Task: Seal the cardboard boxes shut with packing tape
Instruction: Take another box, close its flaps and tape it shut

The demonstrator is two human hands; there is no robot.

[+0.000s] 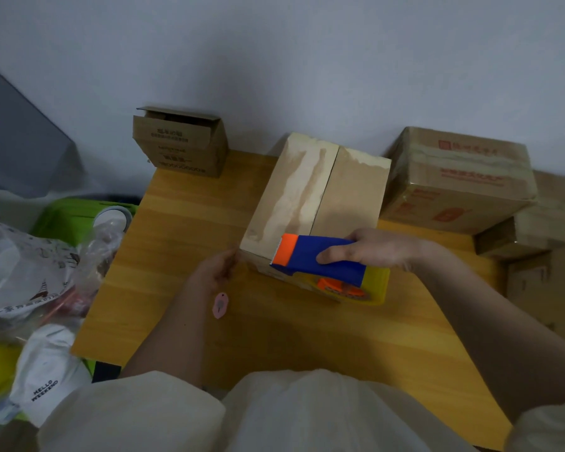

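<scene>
A plain cardboard box point(317, 190) lies in the middle of the wooden table point(190, 230), its two top flaps closed along a centre seam. My right hand point(375, 249) grips the blue handle of a tape dispenser point(323, 259) with an orange head and a yellow side. The dispenser head sits at the box's near top edge. My left hand point(214, 270) is at the box's near left corner, fingers curled; whether it pinches the tape end is unclear.
A small open box point(180, 145) stands at the table's back left. A printed taped box point(460, 181) sits at the back right on other cartons. A pink utility knife point(220, 305) lies on the table near my left wrist. Bags and a green bin crowd the left.
</scene>
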